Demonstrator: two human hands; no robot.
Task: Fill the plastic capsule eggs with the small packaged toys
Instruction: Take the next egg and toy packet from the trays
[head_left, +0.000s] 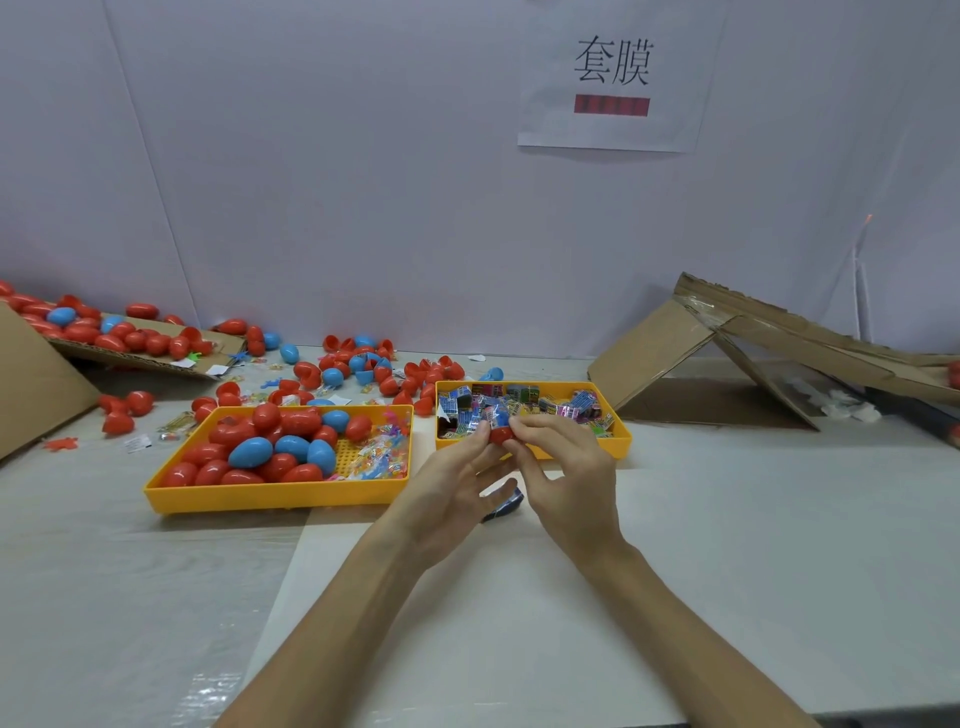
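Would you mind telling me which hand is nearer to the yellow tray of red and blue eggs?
Left. The left hand is just right of that tray; the right hand lies farther right. Both pinch a red egg.

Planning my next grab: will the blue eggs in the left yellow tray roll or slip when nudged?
Likely to roll: the blue eggs are rounded and heaped loosely among red eggs. Probably slippery: their shells look glossy.
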